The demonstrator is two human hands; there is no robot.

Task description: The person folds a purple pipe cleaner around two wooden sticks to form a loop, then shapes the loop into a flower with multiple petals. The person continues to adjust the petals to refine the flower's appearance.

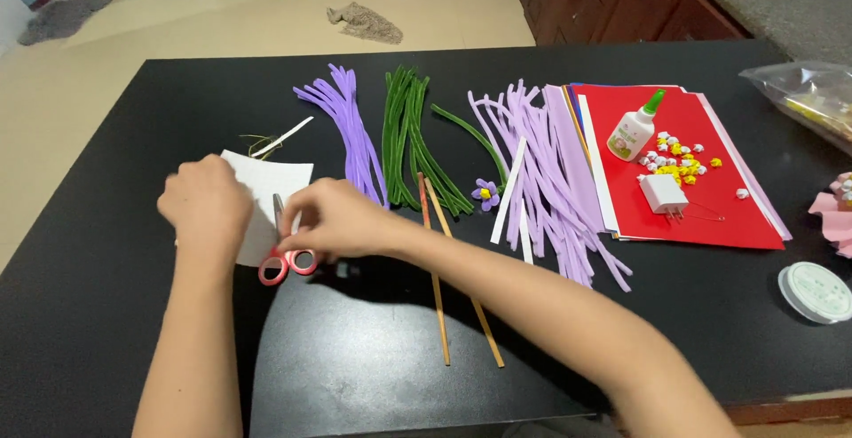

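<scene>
**craftnoob:** so how much room have you actually got on that bench [106,314]?

**pipecleanerfan:** Plenty near you. The whole near edge of the black bench is bare, and so is the left edge out to the far left corner. The stuff sits in a band along the far half and toward the right edge.

**craftnoob:** what's crowding you?

**pipecleanerfan:** Just right of your hands, two thin wooden sticks [437,287] run from the middle toward the near edge, and your right forearm crosses over them. Past those: purple stems [351,132], green stems [406,136], a small purple flower [485,193], then a big lilac pile [550,189]. Toward the right edge is a red paper stack [710,216] with a glue bottle [634,129], tiny folded stars [679,161] and a white plug [662,194] on it. A spool [815,291] sits near the right edge, a plastic bag [803,96] at the far right corner.

**craftnoob:** and your hands?

**pipecleanerfan:** Your left hand [206,205] is knuckles up, curled over the left side of the white paper sheet [271,191]; it's on it, but I can't tell if it's pinching it. Your right hand [333,220] reaches across from the right, fingers bent down over the red-handled scissors [286,260], which lie on the sheet's near edge at the bench's left-middle, handles toward you. It's touching them, though a real grip isn't clear.
</scene>
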